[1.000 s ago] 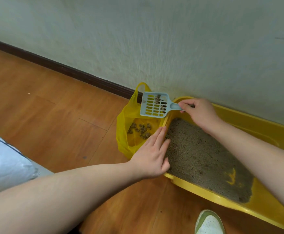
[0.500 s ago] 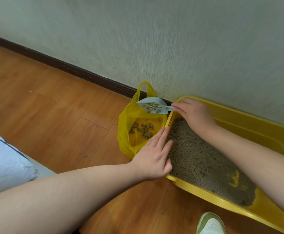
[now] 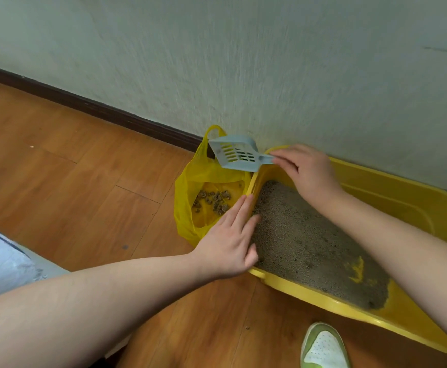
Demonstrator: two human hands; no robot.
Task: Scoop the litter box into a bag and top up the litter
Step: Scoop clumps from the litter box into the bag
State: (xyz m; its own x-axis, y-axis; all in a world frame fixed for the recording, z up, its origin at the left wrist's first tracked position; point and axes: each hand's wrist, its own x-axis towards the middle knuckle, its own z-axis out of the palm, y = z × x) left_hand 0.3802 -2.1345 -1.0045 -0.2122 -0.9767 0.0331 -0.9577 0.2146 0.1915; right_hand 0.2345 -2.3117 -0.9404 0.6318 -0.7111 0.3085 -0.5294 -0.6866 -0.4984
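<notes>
A yellow litter box (image 3: 392, 200) lies on the wood floor against the wall, with grey litter (image 3: 304, 240) spread over most of its bottom. At its left end stands an open yellow plastic bag (image 3: 188, 192) with several brown clumps (image 3: 214, 200) inside. My right hand (image 3: 307, 171) grips the handle of a pale blue slotted scoop (image 3: 234, 154), which is turned over above the bag's mouth with nothing in it. My left hand (image 3: 230, 243) rests flat with fingers extended on the box's left rim, beside the bag.
A dark skirting board (image 3: 89, 107) runs along the pale wall. A green and white shoe (image 3: 323, 346) is at the bottom edge beside the box. Light blue cloth (image 3: 2, 258) lies at the left edge.
My right hand has rolled the scoop over above the bag; the clumps that lay on it have dropped into the bag. My left hand has stayed on the rim.
</notes>
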